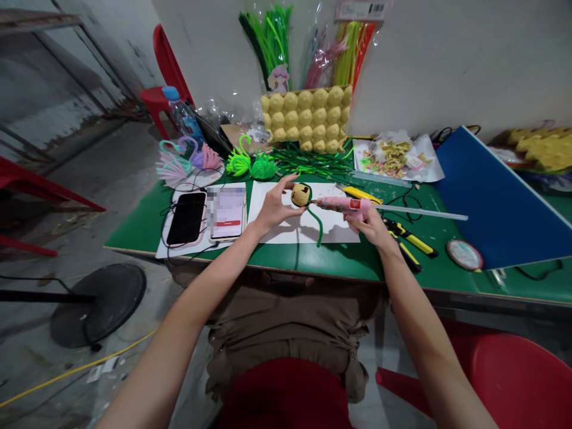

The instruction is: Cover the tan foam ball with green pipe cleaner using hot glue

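Pulp cup (pixel 300 195), one: tan, rounded, rough-faced, notched; pinched between thumb and fingertips of the left hand (pixel 279 205), above white paper (pixel 339 235) at the front edge of the bench (pixel 134 235). Green stem (pixel 319 225), one: fuzzy, curved, hung beneath the cup. Glue gun (pixel 344 205), one: pink, smooth (browned toward the nozzle), clasped by the fingers of the right hand (pixel 367 223); nozzle pointed at the cup, translucent stick (pixel 424 212) extended rearward.

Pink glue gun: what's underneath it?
Below the pink glue gun, held in the right hand: white paper on the green table. Gun and hand cover part of that surface; anything directly behind them can't be seen.
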A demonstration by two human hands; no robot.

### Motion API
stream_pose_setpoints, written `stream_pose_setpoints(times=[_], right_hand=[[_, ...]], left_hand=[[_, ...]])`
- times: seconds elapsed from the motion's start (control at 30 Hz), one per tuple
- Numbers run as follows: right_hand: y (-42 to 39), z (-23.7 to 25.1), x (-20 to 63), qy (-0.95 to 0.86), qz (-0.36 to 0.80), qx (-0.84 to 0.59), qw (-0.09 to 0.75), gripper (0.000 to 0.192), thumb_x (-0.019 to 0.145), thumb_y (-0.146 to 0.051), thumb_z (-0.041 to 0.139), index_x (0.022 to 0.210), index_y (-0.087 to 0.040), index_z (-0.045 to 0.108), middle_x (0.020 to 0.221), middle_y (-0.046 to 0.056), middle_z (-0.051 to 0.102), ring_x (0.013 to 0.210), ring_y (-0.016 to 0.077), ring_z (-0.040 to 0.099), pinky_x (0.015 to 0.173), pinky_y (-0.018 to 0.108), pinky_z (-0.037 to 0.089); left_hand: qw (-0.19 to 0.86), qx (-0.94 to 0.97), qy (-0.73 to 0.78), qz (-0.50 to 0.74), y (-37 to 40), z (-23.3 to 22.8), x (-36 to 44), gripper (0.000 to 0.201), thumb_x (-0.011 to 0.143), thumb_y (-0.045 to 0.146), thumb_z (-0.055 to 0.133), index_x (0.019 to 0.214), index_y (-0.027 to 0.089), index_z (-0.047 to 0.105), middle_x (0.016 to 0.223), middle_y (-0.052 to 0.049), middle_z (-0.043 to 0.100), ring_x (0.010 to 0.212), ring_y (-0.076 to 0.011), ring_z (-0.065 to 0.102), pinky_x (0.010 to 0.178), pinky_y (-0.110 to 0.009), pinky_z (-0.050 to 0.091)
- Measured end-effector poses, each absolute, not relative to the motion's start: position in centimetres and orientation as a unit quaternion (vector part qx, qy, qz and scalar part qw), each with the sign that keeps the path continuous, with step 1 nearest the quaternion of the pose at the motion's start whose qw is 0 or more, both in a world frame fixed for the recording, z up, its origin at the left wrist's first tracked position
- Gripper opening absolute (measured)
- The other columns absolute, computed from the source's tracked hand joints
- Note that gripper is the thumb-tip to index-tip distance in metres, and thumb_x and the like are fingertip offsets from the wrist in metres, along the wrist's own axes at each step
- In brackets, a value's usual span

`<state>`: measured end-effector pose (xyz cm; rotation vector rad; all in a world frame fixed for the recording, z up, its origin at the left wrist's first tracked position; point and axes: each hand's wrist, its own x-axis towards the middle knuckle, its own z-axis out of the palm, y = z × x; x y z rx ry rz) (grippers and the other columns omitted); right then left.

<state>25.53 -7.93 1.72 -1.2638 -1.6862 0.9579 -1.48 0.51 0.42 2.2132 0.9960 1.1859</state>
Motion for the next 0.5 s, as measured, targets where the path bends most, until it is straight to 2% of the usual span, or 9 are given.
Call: stream_pose_setpoints(times=[0.27, 0.5], right_hand=[[-7.86, 1.54, 25.7, -0.673, 0.361, -0.506, 0.401, 0.06, 0.078, -0.078, 0.063, 0.058, -0.023, 0.051, 0.043, -0.002, 0.044, 0.044, 0.012, 0.038, 0.045, 0.028, 0.025], [-7.67, 1.02, 25.88, -0.666, 0.356, -0.501, 0.423, 0.051, 0.08, -0.069, 0.064, 0.062, -0.023, 0.053, 0.043, -0.004, 0.045, 0.043, 0.011, 0.038, 0.047, 0.028, 0.025]], left_hand=[[0.223, 0.799, 0.348, 0.436, 0.61, 0.28, -1.55, 0.075, 0.068, 0.027, 0.086, 0.135, 0.018, 0.054, 0.121, -0.01, 0.073, 0.113, -0.0261, 0.071, 0.097, -0.038, 0.054], [0.214, 0.808, 0.342, 0.429, 0.63, 0.23, -1.49, 0.075, 0.068, 0.027, 0.085, 0.136, 0.017, 0.054, 0.124, -0.011, 0.072, 0.114, -0.0266, 0.07, 0.099, -0.039, 0.055]])
